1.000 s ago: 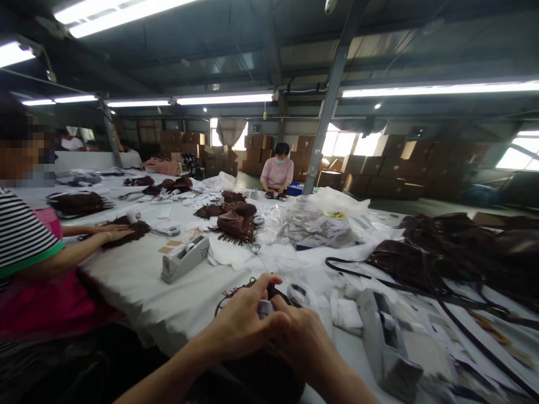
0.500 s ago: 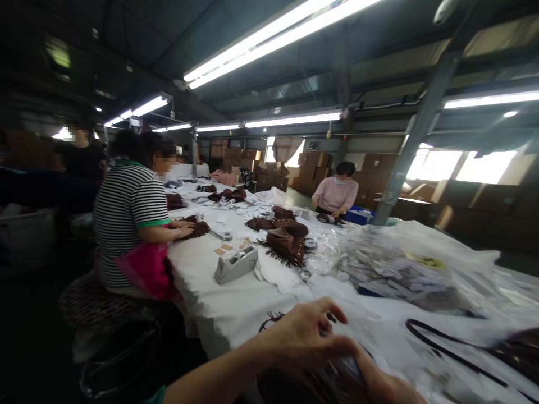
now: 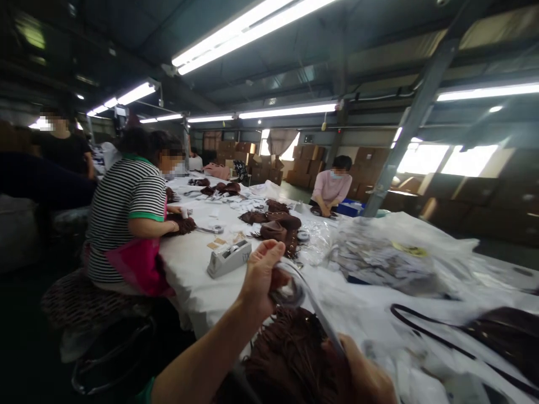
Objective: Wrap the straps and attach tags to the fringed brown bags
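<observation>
Raised since earlier: left hand (image 3: 261,274), grasping round translucent tape roll (image 3: 298,290); right hand (image 3: 362,370), gripping its grey strip (image 3: 320,313); dark-brown fringed item (image 3: 290,345) below.

Left fingers (image 3: 275,249) are gripping tape roll (image 3: 298,294); right fingers (image 3: 348,348) are holding grey strip (image 3: 319,311) running from it. Brown fringed item (image 3: 290,342) is lying below both; dispenser (image 3: 227,261) is standing left of left fingers.

Long white-covered worktop (image 3: 187,283), dark brown fringed bundle (image 3: 292,350) at its near side, grey tape dispenser (image 3: 227,262) beside flat tan squares (image 3: 216,243), brown fringed bags (image 3: 275,230) beyond, clear plastic sack (image 3: 446,235) of pale pieces (image 3: 379,258), thin black strap (image 3: 433,334)
</observation>
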Demonstrator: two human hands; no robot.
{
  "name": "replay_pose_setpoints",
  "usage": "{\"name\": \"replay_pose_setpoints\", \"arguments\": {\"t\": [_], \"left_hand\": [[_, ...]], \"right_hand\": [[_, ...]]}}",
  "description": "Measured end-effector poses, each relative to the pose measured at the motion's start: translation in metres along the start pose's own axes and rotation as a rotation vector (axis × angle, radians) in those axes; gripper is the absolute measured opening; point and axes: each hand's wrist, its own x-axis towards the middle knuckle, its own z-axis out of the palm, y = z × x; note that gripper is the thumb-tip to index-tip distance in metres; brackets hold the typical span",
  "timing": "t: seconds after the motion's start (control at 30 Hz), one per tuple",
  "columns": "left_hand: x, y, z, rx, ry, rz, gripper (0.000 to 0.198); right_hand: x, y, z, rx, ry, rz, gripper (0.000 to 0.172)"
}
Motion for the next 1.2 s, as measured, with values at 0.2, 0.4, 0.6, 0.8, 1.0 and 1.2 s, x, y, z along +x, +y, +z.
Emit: {"name": "replay_pose_setpoints", "arguments": {"t": [0.2,0.4,0.6,0.8,1.0,1.2], "left_hand": [[0.005,-0.003,0.006,0.281,-0.167,0.002,0.041],[-0.002,0.000,0.035,0.402,-0.342,0.087,0.032],[-0.003,-0.025,0.030,0.297,-0.104,0.254,0.031],[0.005,-0.012,0.018,0.899,-0.643,-0.001,0.050],[0.004,0.002,0.045,0.960,-0.617,0.136,0.028],[0.020,0.002,0.053,0.375,-0.163,0.164,0.029]], "right_hand": [[0.029,-0.002,-0.021,0.202,-0.152,0.088,0.033],[0.085,-0.037,-0.045,0.558,-0.188,-0.003,0.047],[0.072,-0.038,-0.013,0.280,0.065,0.139,0.026],[0.062,-0.015,-0.028,-0.219,-0.091,-0.052,0.023],[0.081,-0.022,-0.046,-0.140,0.052,-0.139,0.029],[0.068,0.000,-0.027,0.002,0.108,0.025,0.028]]}}
